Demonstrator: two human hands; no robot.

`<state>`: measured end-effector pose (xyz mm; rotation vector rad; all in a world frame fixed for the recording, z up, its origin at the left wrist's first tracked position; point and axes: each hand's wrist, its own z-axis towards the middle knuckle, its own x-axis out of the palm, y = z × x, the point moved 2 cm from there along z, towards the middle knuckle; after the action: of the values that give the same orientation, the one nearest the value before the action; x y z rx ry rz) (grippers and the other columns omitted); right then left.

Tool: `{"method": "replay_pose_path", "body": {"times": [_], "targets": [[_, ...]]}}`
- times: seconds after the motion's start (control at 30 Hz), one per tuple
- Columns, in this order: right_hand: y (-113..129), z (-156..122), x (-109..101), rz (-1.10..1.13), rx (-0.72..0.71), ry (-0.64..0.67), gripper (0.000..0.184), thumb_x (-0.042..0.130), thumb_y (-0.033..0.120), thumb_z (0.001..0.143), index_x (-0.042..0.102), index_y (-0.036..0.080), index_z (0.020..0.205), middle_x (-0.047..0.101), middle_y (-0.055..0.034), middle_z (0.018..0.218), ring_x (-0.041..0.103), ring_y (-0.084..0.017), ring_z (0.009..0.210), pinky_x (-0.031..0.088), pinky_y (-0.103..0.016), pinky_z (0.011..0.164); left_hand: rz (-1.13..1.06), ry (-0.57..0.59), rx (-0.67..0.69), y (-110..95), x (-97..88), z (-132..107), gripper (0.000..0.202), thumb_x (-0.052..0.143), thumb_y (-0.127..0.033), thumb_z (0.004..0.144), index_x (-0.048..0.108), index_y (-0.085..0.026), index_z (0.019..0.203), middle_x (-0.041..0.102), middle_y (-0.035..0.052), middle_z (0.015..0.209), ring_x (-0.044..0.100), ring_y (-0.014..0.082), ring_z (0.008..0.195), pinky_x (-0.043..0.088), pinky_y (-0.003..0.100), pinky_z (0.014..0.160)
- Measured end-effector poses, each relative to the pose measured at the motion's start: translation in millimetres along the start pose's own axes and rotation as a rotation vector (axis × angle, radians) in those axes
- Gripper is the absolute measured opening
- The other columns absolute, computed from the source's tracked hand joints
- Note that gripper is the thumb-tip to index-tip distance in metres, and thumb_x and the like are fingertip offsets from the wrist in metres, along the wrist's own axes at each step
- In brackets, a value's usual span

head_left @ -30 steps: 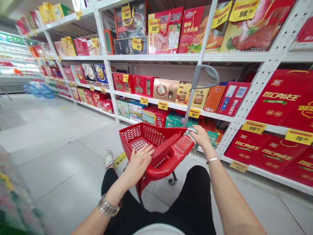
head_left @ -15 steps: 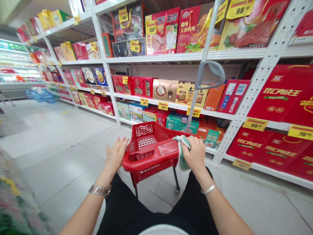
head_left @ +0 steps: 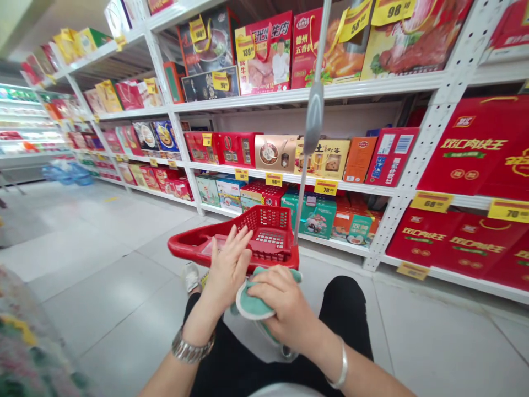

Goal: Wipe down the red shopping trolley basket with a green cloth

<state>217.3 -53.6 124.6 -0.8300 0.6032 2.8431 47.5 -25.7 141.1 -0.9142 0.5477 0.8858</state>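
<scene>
Shelving (head_left: pixel 289 96) stocked with boxed goods stands behind the red basket (head_left: pixel 185 246), near its far side. The basket sits tipped rather than level, just in front of the person's knees. Its grey pull handle (head_left: pixel 314 113) rises from its far rim. The left hand (head_left: pixel 229 264) is open with fingers spread and the palm laid flat against the basket's near rim, bracing rather than gripping. The right hand (head_left: pixel 289 311) is closed around a green cloth (head_left: pixel 250 304), which is pressed at the basket's near corner, just beside the left hand. Assessment: only a flat palm steadies the basket, so a firm push through the cloth could make it slide or tip away toward the shelving. The tall handle could then swing against the boxes behind the basket. A loose fold of cloth could also snag in the basket's mesh.
</scene>
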Motion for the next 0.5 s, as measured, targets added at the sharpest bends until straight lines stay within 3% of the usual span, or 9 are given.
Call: {"method": "replay_pose_path", "body": {"times": [0.07, 0.13, 0.23, 0.3, 0.4, 0.5], "targets": [[2.1, -6.7, -5.3, 0.058, 0.003, -0.037, 0.025, 0.056, 0.017, 0.093, 0.068, 0.026, 0.113, 0.072, -0.0060, 0.107, 0.063, -0.022, 0.094, 0.050, -0.038, 0.084, 0.034, 0.039, 0.029, -5.6, 4.8, -2.6, 0.055, 0.021, -0.040, 0.105, 0.050, -0.024, 0.150, 0.049, 0.0086, 0.157, 0.028, 0.0268, 0.154, 0.006, 0.068, 0.124], [-4.8, -13.6, -15.2, 0.059, 0.055, -0.169, 0.029, 0.055, 0.015, 0.093, 0.067, 0.027, 0.117, 0.072, -0.0067, 0.109, 0.064, -0.022, 0.099, 0.052, -0.039, 0.087, 0.081, 0.072, 0.038, -6.7, 7.5, -5.3, 0.055, 0.022, -0.039, 0.104, 0.046, -0.024, 0.152, 0.049, 0.0099, 0.157, 0.028, 0.0272, 0.154, 0.010, 0.067, 0.124], [-30.6, -17.5, -29.1, 0.021, 0.213, -0.438, 0.028, 0.057, 0.017, 0.093, 0.069, 0.028, 0.116, 0.072, -0.0071, 0.112, 0.065, -0.023, 0.106, 0.053, -0.040, 0.093, 0.170, 0.116, 0.037, -5.9, 10.6, -7.7, 0.057, 0.026, -0.043, 0.104, 0.044, -0.022, 0.154, 0.051, 0.0120, 0.155, 0.034, 0.0306, 0.152, 0.013, 0.069, 0.123], [-51.7, -12.1, -29.4, 0.016, 0.336, -0.549, 0.025, 0.060, 0.021, 0.094, 0.070, 0.026, 0.116, 0.071, -0.0080, 0.113, 0.065, -0.024, 0.109, 0.053, -0.041, 0.096, 0.253, 0.109, 0.022, -4.3, 11.1, -7.6, 0.059, 0.029, -0.047, 0.102, 0.046, -0.020, 0.152, 0.052, 0.0143, 0.154, 0.038, 0.0343, 0.149, 0.013, 0.071, 0.122], [-75.9, 7.5, -8.5, 0.080, 0.417, -0.547, 0.030, 0.056, 0.028, 0.097, 0.068, 0.024, 0.124, 0.069, -0.0098, 0.121, 0.064, -0.024, 0.115, 0.051, -0.042, 0.103, 0.368, 0.076, -0.017, 1.2, 8.4, -5.2, 0.062, 0.034, -0.052, 0.100, 0.051, -0.017, 0.149, 0.053, 0.0177, 0.152, 0.043, 0.0385, 0.146, 0.019, 0.073, 0.119], [-86.4, 27.9, 31.8, 0.122, 0.346, -0.385, 0.041, 0.053, 0.031, 0.100, 0.059, 0.024, 0.139, 0.065, -0.0110, 0.133, 0.060, -0.024, 0.125, 0.047, -0.041, 0.109, 0.438, 0.059, -0.026, 10.4, 3.5, -2.3, 0.064, 0.035, -0.054, 0.099, 0.054, -0.014, 0.145, 0.056, 0.0200, 0.148, 0.047, 0.0396, 0.143, 0.026, 0.069, 0.117]]}}
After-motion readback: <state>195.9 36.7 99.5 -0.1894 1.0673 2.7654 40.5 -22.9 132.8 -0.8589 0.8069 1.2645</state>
